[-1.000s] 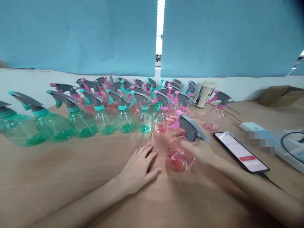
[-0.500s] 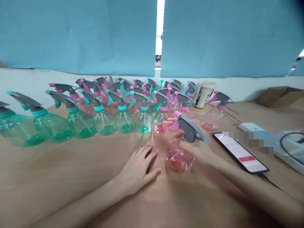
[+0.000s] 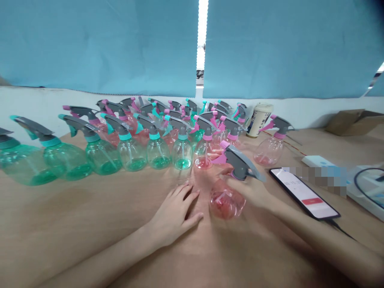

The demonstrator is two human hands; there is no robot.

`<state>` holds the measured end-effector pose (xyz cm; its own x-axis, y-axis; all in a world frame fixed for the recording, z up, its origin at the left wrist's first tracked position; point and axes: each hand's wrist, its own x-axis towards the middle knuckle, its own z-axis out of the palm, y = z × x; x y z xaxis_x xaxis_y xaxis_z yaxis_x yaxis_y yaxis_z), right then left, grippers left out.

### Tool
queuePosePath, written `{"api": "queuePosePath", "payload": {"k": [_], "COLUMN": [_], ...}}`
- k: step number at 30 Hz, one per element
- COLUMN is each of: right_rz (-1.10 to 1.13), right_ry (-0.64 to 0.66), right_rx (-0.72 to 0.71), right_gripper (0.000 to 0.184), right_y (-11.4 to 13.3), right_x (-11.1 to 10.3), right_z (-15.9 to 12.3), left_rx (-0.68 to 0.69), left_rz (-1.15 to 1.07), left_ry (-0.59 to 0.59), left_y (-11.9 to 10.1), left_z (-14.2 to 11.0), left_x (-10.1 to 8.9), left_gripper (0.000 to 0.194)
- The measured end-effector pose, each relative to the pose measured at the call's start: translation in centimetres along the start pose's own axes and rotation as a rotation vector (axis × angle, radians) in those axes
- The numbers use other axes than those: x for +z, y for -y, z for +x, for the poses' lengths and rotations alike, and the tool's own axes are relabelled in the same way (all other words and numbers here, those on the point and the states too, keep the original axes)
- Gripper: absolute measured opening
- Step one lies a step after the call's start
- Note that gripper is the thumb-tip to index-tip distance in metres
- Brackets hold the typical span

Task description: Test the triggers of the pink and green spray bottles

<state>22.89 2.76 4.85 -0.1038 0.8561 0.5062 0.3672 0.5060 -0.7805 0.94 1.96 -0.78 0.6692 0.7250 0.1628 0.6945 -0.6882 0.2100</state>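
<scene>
A pink spray bottle [image 3: 227, 205] with a grey trigger head and pink nozzle stands in front of me, its nozzle toward the left. My right hand [image 3: 247, 190] is closed around its upper part, with fingertips showing beside the pink trigger; the clear plastic and the head partly hide the grip. My left hand [image 3: 177, 212] lies flat on the table to the left of this bottle, fingers spread, holding nothing. Just beyond the hands stands a front row of green spray bottles [image 3: 159, 154] and a pink-collared spray bottle [image 3: 203, 154].
More pink and green spray bottles [image 3: 129, 120] crowd behind the front row. On the right are a lone pink spray bottle [image 3: 269, 150], a paper cup [image 3: 259, 120], a phone [image 3: 303, 196] on a cable, a white power strip [image 3: 318, 162] and a cardboard box [image 3: 354, 122].
Both hands and the held spray bottle stay where they were. The view has shifted only very slightly.
</scene>
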Motion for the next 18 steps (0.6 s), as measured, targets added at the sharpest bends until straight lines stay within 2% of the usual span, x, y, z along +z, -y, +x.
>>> {"api": "queuePosePath", "payload": {"k": [12, 18], "right_rz": [-0.001, 0.089], "right_ry": [0.023, 0.079], "right_rx": [0.006, 0.075], "right_gripper": [0.007, 0.005], "right_y": [-0.14, 0.34], "right_x": [-0.09, -0.23], "right_z": [-0.02, 0.28], "left_rx": [-0.003, -0.009], "left_rz": [-0.003, 0.009], "left_ry": [0.008, 0.022], "left_y": [0.02, -0.07], "left_z": [-0.01, 0.06], "left_x": [0.04, -0.06], "left_gripper": [0.052, 0.054]}}
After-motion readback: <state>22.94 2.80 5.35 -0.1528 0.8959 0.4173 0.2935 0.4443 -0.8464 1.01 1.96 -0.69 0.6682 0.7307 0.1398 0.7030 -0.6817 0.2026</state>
